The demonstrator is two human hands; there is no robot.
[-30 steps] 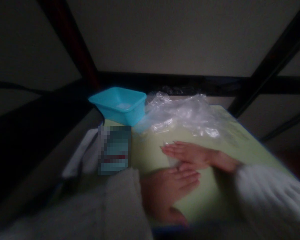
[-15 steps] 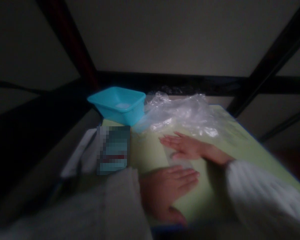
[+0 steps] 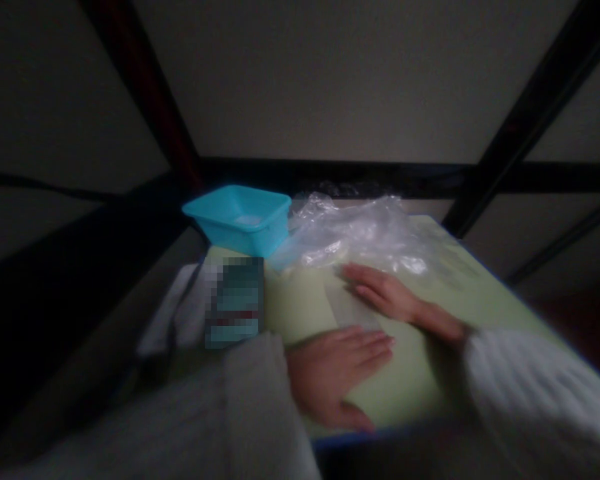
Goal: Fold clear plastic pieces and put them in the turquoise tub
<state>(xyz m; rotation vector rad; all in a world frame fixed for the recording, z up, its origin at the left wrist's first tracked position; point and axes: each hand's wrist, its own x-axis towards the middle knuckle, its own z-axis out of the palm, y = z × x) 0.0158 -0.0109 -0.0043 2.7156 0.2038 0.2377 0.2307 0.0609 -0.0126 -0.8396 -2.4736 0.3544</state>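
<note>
A thin, see-through greyish strip (image 3: 353,309), perhaps a flat plastic bag, lies on the pale yellow-green tabletop (image 3: 300,297). My left hand (image 3: 337,373) rests flat across its near end, fingers stretched to the right and thumb apart. At the strip's far end is my right hand (image 3: 387,293), palm down with the fingers extended to the left. Neither hand grips anything. The image is dim and blurred, so the strip's exact kind does not show.
Crumpled clear plastic (image 3: 360,230) covers the back of the table. A turquoise basin (image 3: 240,220) stands at the back left with something pale inside. Nearer is a phone-like slab (image 3: 237,303), its screen pixelated, beside a white item (image 3: 173,307). A wall (image 3: 330,80) rises behind.
My right hand has slid toward the far end of the strip, uncovering more of its middle. My left hand stays pressed at the near end. The camera view has shifted slightly.
</note>
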